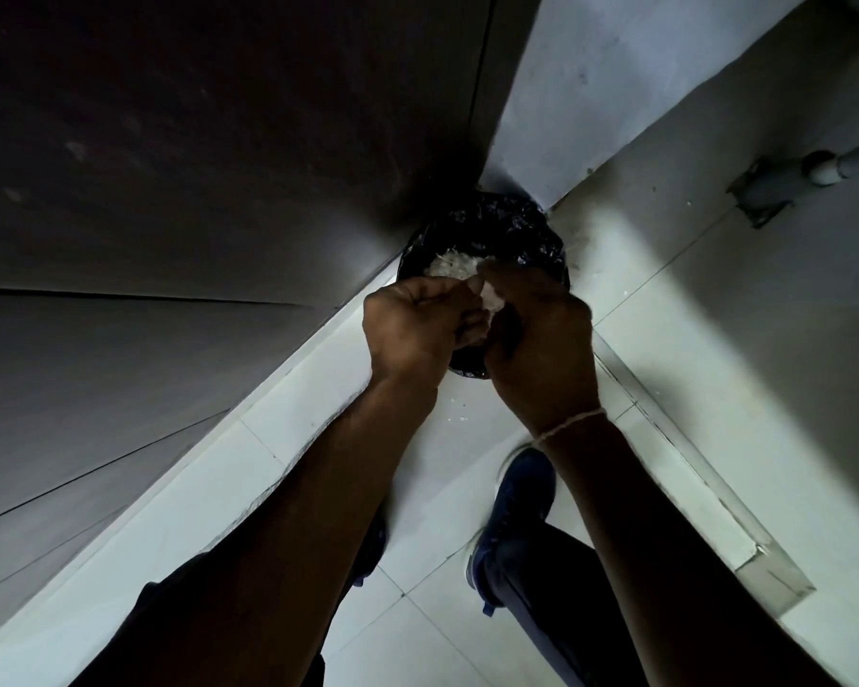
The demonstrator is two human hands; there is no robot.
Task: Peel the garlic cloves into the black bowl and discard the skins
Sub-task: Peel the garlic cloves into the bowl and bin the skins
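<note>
At the bottom of the frame a blue shoe stands on the pale tiled floor. Just above centre, the left hand and right hand meet, fingers curled and pinching a whitish wad of garlic skins; its long axis cannot be told. Beyond them sits a black-lined bin holding more skins

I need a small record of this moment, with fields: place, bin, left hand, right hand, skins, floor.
place: floor corner beside dark cabinet
bin: black liner, in the corner, pale skins already inside
left hand: over the bin, fingers curled on skins
right hand: over the bin, fingers curled on skins; string at wrist
floor: pale tiles, small scraps near the bin
shoe: blue
</note>
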